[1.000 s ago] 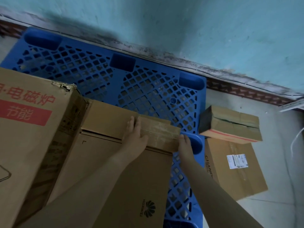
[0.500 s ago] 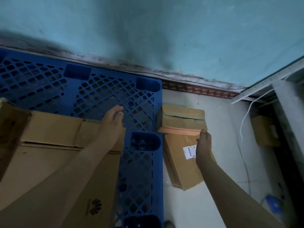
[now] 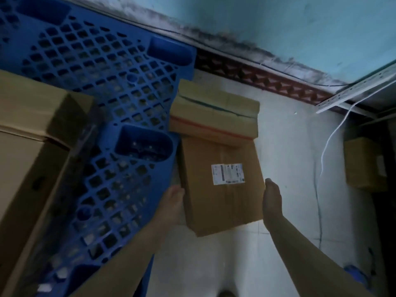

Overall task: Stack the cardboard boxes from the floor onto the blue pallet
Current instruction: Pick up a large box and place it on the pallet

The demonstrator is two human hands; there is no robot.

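I have both hands down at the labelled box [image 3: 222,185], which lies flat on the floor [image 3: 285,146] just beside the right edge of the blue pallet [image 3: 120,86], its far end tucked under a smaller box [image 3: 214,116] that sits across it. My left hand [image 3: 171,205] is open against the box's left side near the near corner, in the narrow gap next to the pallet, and my right hand [image 3: 272,200] is open with the palm flat by the right side; neither has closed on anything yet, and I cannot tell whether the right palm actually touches the cardboard. The box looks stiff, taped along its middle, with a white shipping label [image 3: 228,174] on top, so I judge it sealed and filled, moderately heavy at most, and its plain cardboard faces should give decent friction to bare palms. The sensible hold seems to be a squeeze on the two long sides, fingers curled under the bottom edges near the middle of its length. The smaller box resting on the far end is the catch: lifting the near end first would likely tip it off, so I would either take it away first or raise the pair level. Two large boxes [image 3: 32,129] already occupy the pallet's left part, leaving bare grid along its right edge and far corner.
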